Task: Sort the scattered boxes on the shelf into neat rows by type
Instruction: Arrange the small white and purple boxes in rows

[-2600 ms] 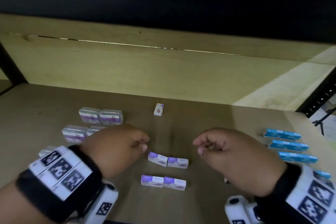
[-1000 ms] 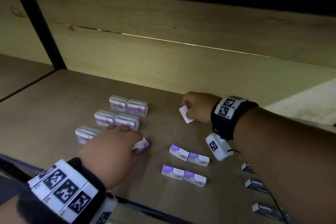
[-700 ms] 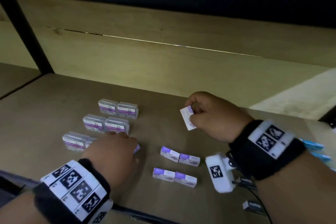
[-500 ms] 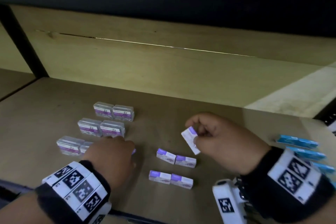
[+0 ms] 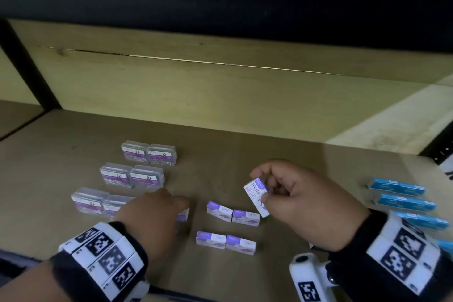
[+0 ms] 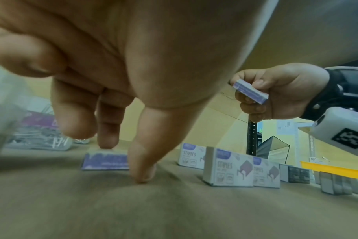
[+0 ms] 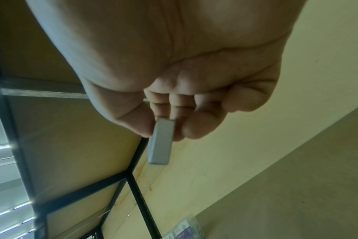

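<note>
Most of the sorting looks done: on the shelf [image 5: 73, 144] six clear paper-clip boxes [image 5: 144, 175] sit in paired rows at about 10 o'clock, the blue boxes [image 5: 404, 201] are lined up at 3 o'clock, and four purple staple boxes [image 5: 231, 225] form two pairs at the centre. The right hand [image 5: 299, 203] pinches one more staple box [image 5: 256, 197] between thumb and fingers [image 6: 260, 83], tilted in the air just above the upper pair. The left hand [image 5: 149, 218] has its fingers stretched down, fingertips touching a last staple box [image 6: 105, 160] lying flat at 9 o'clock of the pairs, so I judge these two remain to be placed.
</note>
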